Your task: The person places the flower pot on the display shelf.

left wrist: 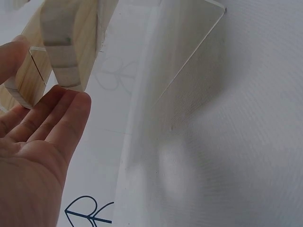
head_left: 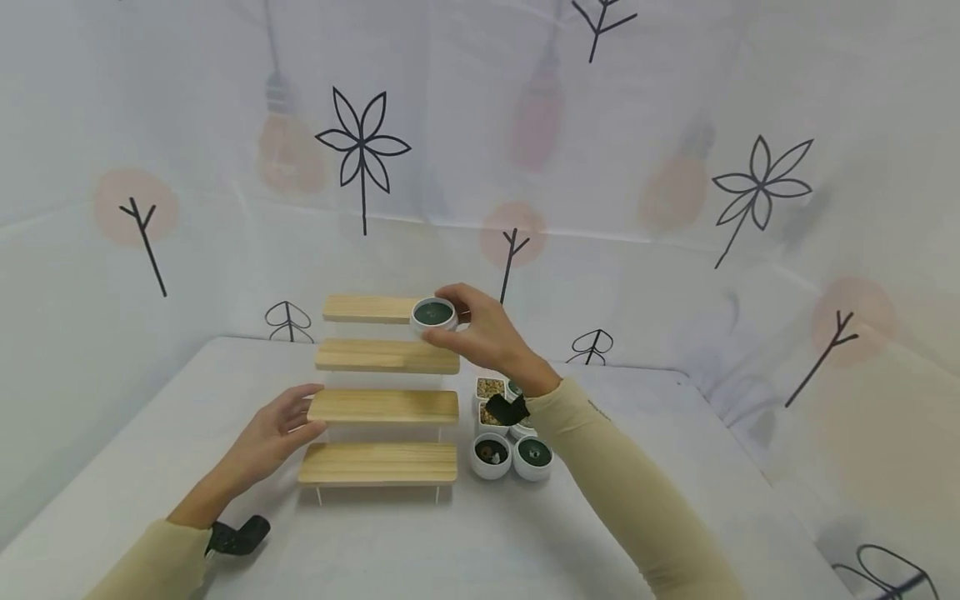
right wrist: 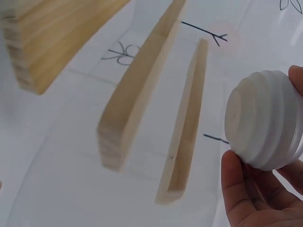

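Note:
My right hand [head_left: 480, 329] pinches a small round white pot [head_left: 433, 313] with a dark green inside, thumb in front and fingers behind. In the head view it overlaps the right end of the top plank [head_left: 367, 308]. The right wrist view shows the ridged side and base of the pot [right wrist: 262, 120], apart from the planks there. At the left side of the four-tier wooden stand [head_left: 382, 406], my left hand [head_left: 273, 429] touches the end of the second plank from the bottom. Its fingers look fairly straight in the left wrist view, beside a plank end [left wrist: 64, 52].
Right of the stand, several small white pots stand grouped, partly hidden by my right forearm. A square pot [head_left: 490, 388] holds tan granules; a round pot [head_left: 533, 457] is dark green inside. A white cloth with printed plants [head_left: 450, 192] hangs behind the white table [head_left: 375, 550].

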Available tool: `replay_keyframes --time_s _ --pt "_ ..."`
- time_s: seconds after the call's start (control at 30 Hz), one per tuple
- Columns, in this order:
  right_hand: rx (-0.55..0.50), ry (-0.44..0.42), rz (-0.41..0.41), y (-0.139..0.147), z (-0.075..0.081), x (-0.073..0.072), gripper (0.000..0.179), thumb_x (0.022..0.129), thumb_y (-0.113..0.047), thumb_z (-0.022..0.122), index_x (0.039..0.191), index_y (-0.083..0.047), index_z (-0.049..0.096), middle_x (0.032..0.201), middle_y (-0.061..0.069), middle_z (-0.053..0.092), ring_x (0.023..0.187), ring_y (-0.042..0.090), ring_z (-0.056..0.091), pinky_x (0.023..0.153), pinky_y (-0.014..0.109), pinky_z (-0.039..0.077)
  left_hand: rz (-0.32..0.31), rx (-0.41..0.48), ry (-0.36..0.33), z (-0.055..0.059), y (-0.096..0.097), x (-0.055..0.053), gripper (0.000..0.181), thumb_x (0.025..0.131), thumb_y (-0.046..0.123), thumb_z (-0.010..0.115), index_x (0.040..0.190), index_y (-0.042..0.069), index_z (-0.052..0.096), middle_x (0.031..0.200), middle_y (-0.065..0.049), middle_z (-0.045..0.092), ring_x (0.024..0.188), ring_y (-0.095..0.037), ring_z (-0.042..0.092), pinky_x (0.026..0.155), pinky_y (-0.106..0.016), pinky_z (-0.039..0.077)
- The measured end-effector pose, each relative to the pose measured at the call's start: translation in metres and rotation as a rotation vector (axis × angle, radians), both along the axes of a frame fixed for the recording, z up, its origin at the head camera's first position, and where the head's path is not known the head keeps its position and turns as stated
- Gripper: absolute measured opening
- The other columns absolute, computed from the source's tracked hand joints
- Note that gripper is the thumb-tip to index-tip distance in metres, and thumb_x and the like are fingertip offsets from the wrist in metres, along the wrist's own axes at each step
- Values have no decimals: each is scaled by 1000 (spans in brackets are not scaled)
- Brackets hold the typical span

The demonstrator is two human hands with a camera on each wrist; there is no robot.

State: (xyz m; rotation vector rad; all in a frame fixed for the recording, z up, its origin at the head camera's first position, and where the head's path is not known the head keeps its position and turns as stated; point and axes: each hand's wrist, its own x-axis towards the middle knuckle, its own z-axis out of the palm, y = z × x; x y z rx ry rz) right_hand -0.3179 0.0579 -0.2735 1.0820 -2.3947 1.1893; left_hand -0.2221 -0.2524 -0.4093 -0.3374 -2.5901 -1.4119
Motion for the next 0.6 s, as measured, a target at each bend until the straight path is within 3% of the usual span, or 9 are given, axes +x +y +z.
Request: replay_keyframes --time_s 0.37,0.6 --pt "13 -61 31 -48 14 -20 56 80 -32 76 127 -10 55 113 -1 60 96 12 59 81 25 51 -2 -3 -7 1 -1 -1 67 91 36 65 143 5 36 131 -26 52 116 -43 55 90 -50 51" --pt "19 -96 18 -73 13 -32 59 81 -33 76 129 -7 54 115 2 60 96 14 58 79 23 50 -10 22 -21 3 0 0 64 92 31 65 143 6 35 131 -27 52 115 -41 55 91 -49 51"
